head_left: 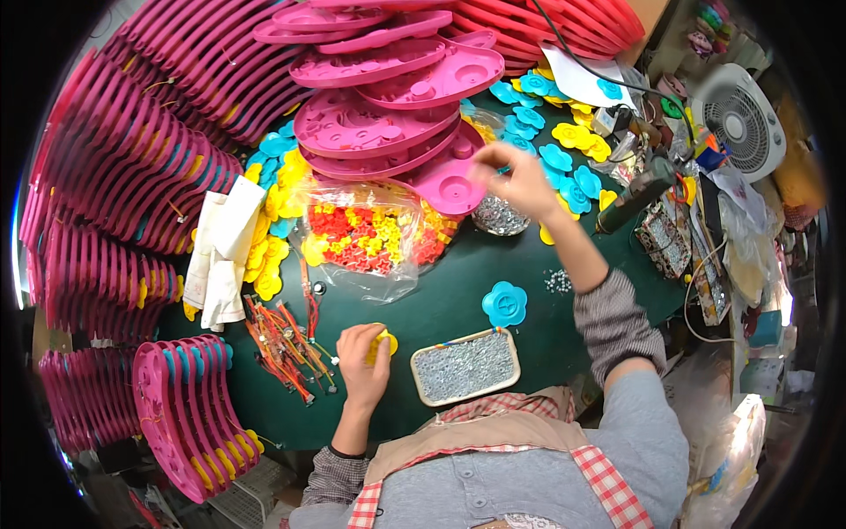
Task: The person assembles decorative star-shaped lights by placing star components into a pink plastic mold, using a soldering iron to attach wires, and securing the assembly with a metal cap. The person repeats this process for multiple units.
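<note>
My left hand (361,363) is low over the green table, its fingers closed on a yellow flower-shaped plastic piece (385,346). My right hand (522,183) is raised at the far side, in front of a leaning stack of pink plastic panels (379,123). Its fingers are smeared by motion, and whether they hold anything does not show. Just below that hand stands a bowl of small silvery parts (500,217). Between my arms lie a blue flower-shaped piece (505,304) and a cream tray (413,375) full of small silvery parts.
Wired components (286,344) lie beside my left hand. Behind them sits a clear bag of red and yellow pieces (361,238). Rows of pink panels (115,194) line the left. A dark power tool (636,194) hangs at right, near a white fan (738,122).
</note>
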A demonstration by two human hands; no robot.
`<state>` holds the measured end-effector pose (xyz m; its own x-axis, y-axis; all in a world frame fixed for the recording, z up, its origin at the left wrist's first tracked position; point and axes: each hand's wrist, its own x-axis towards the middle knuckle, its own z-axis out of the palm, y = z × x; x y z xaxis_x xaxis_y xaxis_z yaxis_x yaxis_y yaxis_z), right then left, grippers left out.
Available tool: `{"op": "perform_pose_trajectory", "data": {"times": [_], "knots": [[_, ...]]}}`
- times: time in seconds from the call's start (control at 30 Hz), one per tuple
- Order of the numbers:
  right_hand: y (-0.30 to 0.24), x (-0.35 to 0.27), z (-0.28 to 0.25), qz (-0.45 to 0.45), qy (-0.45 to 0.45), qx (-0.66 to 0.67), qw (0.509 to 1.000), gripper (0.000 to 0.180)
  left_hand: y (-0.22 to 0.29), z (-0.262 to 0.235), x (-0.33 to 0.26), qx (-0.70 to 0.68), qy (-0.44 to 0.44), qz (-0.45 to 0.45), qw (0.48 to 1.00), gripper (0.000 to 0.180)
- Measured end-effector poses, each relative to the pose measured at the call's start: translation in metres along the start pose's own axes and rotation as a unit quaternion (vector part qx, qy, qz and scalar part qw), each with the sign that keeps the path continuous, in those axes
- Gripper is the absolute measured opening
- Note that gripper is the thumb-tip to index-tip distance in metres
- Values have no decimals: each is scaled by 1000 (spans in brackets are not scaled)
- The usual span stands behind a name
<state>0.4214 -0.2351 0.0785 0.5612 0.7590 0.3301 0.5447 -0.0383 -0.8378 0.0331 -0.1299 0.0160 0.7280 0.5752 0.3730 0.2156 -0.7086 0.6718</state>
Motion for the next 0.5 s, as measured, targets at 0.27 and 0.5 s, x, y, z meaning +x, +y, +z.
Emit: {"op": "perform_pose_trajectory", "data": {"times": [0.27, 0.5], "knots": [[48, 19, 43, -133, 95, -402, 901, 58, 32, 53, 93, -120, -89, 63, 987, 19], [43, 59, 1, 37, 271, 162, 948, 65, 44, 65, 103, -222, -165, 16, 961, 23]]}}
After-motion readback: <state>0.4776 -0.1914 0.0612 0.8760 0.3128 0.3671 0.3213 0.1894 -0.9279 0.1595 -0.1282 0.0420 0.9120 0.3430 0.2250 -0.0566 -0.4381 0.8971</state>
